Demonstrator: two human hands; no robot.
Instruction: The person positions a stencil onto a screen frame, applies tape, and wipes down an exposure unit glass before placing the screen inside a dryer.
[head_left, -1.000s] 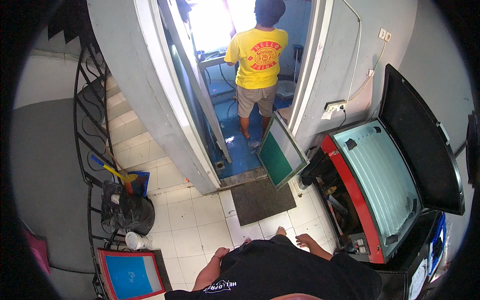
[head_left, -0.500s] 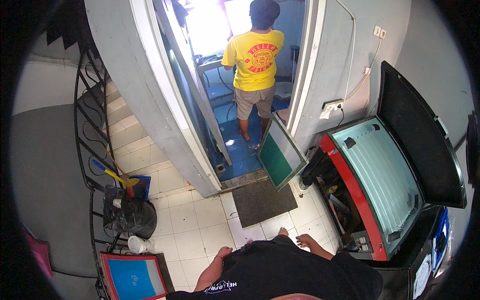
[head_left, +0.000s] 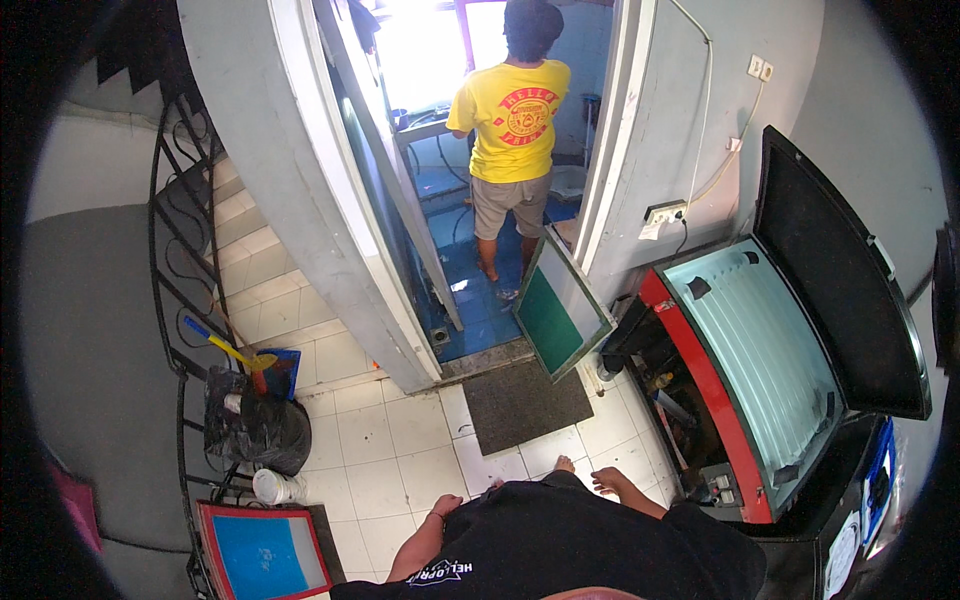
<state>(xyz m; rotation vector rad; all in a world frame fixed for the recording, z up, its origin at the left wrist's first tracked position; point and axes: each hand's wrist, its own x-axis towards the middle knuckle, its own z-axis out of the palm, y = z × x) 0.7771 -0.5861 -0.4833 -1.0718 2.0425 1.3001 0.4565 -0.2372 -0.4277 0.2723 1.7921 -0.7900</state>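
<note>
Grey mat [head_left: 528, 405] lies 12 o'clock of both hands, red-fronted light box [head_left: 750, 360] at 2, unshifted this past second: left hand [head_left: 446, 506] grip can't be told, right hand [head_left: 606, 481] loosely spread (apparently empty), suggesting a pause.

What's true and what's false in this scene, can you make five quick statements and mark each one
1. The black lid of the red-fronted machine is raised. True.
2. The co-worker's shirt is blue. False: the shirt is yellow.
3. The dark grey mat lies on white tiles. True.
4. The right hand grips the green-and-white panel. False: the right hand is apart from the green-and-white panel.
5. The left hand shows beside the black shirt. True.
</note>
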